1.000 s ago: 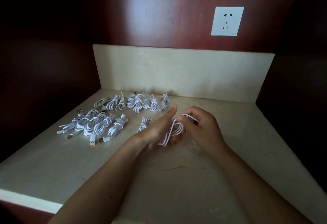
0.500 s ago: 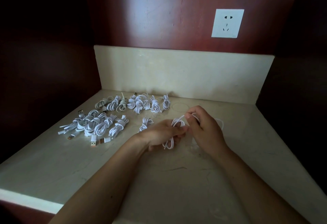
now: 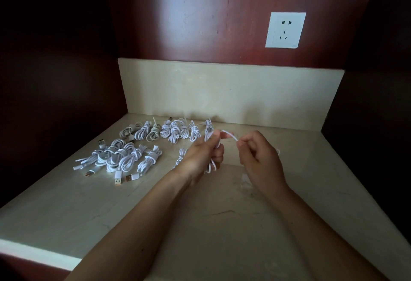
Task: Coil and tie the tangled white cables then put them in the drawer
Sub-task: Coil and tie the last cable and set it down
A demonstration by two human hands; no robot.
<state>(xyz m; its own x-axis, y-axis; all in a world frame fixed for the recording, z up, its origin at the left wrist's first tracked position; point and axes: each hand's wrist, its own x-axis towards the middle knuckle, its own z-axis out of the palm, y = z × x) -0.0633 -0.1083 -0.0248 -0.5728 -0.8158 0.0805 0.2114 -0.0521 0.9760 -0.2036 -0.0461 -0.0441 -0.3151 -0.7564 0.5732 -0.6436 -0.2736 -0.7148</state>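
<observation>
My left hand point(image 3: 203, 154) grips a coiled white cable point(image 3: 211, 166) upright above the counter; loops hang out below the fist. A free strand point(image 3: 230, 135) runs from the top of the coil to my right hand point(image 3: 258, 158), which pinches its end a little to the right. Several tied white cable bundles lie at the left point(image 3: 124, 157) and in a row near the back point(image 3: 175, 130). One more bundle point(image 3: 181, 156) lies just left of my left wrist. No drawer is in view.
The pale marble counter point(image 3: 155, 214) has a raised backsplash point(image 3: 222, 89) behind and dark wooden walls on both sides. A white wall socket point(image 3: 285, 30) sits above at the right. The counter's front edge point(image 3: 40, 256) is lit at lower left.
My hands have drawn apart. The left hand now grips the coil upright in its fist, and the right hand has pulled the free strand out to the right.
</observation>
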